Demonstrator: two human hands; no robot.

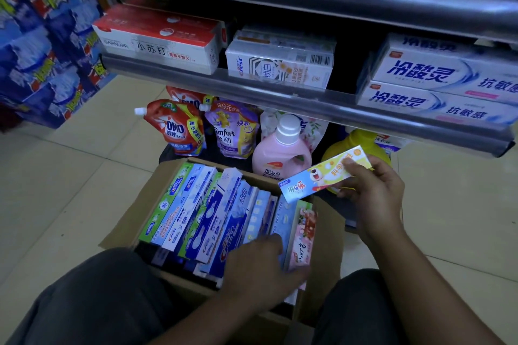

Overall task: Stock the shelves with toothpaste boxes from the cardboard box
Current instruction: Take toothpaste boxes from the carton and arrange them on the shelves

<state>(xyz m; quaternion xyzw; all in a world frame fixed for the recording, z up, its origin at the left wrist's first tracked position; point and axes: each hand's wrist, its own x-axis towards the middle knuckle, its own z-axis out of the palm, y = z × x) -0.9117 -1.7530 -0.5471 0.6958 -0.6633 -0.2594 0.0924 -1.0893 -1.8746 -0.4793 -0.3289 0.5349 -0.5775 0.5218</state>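
Your cardboard box [131, 213] sits on the floor between your knees, with the toothpaste boxes [210, 213] packed on edge, probably for easy picking. Your left hand [260, 269] lies on them; I cannot tell whether it grips one. Your right hand [372, 190] pinches a yellow toothpaste box [322, 173] above the carton, just below the shelf [280, 92], likely headed there.

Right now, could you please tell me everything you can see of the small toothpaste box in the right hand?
The small toothpaste box is a slim carton, yellow and white, pale blue at its lower left end, printed with red characters. The right hand pinches its upper right end, holding it tilted above the cardboard box.
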